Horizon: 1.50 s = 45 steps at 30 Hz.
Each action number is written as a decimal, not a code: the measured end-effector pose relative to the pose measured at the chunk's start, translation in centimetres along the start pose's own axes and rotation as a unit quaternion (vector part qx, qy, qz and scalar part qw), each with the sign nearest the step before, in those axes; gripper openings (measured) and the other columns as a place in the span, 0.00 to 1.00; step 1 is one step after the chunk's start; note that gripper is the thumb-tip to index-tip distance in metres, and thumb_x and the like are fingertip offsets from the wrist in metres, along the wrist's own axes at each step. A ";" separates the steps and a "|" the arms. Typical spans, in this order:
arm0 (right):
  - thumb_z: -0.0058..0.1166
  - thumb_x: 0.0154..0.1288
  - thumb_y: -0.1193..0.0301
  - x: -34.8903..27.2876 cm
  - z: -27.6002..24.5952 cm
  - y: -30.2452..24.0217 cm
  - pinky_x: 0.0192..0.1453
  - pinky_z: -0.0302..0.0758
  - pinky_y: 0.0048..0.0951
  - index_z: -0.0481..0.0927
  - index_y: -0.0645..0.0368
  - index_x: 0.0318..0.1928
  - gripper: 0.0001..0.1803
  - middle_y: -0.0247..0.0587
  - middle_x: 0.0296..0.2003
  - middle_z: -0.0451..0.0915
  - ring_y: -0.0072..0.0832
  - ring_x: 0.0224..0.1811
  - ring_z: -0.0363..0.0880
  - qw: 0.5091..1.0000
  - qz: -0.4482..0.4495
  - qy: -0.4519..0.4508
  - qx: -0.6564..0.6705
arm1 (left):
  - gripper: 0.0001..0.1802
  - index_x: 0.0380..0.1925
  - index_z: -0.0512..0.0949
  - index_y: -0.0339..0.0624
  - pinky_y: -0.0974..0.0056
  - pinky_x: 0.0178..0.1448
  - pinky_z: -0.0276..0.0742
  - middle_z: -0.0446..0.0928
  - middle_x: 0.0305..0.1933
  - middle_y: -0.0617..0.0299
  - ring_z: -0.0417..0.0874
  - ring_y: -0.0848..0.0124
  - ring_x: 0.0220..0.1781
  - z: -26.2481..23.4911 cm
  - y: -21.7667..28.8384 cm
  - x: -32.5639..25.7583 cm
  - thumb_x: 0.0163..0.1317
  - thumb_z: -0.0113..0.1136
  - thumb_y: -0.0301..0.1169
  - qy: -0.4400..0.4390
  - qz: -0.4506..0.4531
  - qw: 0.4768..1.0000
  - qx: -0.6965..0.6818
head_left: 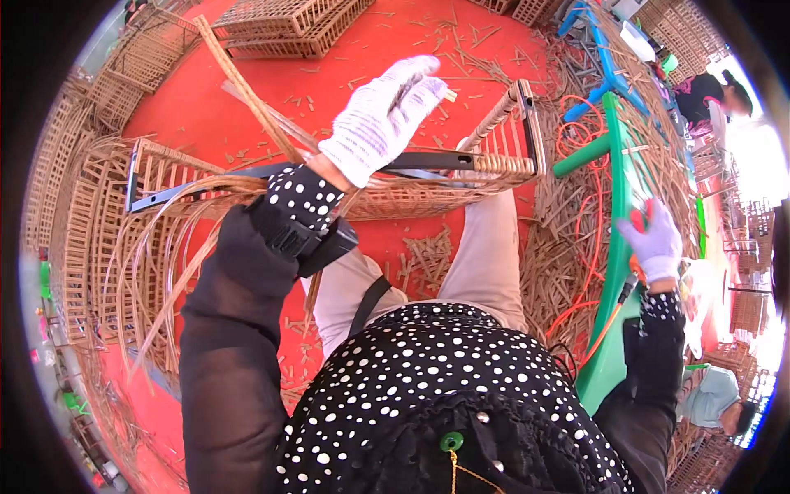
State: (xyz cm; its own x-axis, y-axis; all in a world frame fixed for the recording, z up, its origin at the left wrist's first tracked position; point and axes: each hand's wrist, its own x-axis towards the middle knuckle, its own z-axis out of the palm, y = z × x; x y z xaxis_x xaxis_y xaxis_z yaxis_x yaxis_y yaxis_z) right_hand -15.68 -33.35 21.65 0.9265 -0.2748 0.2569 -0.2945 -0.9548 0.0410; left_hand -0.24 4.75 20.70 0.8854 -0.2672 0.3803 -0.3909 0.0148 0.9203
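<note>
- the left hand [380, 122], gloved, reaches across the frame with its fingers mostly stretched out; a small pale stub [450, 95] shows at its fingertips, but i cannot tell whether it is gripped.
- the right hand [656, 243], also gloved and a little blurred, has its thumb and fingers spread, with no visible hold on anything.
- the woven cane basket frame [428, 200] lies just below the left hand and well to the left of the right hand, spanning the person's legs [487, 255], which seem to serve as a work rest.
- a dark metal bar [444, 160] runs along the frame beside the left wrist, probably there to stiffen the cane.
- long cane strands [234, 82] rise left of the left hand, perhaps left long as spare length.
- the green bench [613, 358] stands beneath the right hand, keeping the orange hose [599, 339] and its dark fitting [629, 285], just below that hand's heel, within easy reach.
- cane scraps [568, 255] lie between the two hands, on the floor side.
</note>
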 end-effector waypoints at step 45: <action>0.48 0.63 0.70 7.4 4.6 -21.2 0.41 0.74 0.28 0.72 0.65 0.47 0.14 0.41 0.32 0.79 0.27 0.35 0.78 0.679 -0.226 -0.106 0.690 | 0.19 0.39 0.74 0.47 0.53 0.56 0.63 0.74 0.40 0.57 0.72 0.60 0.49 2.2 2.0 3.9 0.45 0.61 0.38 0.105 0.432 0.722 0.530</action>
State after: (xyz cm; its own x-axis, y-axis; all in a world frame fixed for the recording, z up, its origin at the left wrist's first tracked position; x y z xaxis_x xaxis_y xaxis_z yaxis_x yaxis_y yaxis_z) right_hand -1.47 -15.71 18.20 0.9053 0.2121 0.3681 0.3954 -0.1035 -0.9127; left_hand 1.92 1.66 23.87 0.1717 -0.4457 0.8786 -0.6951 -0.6868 -0.2125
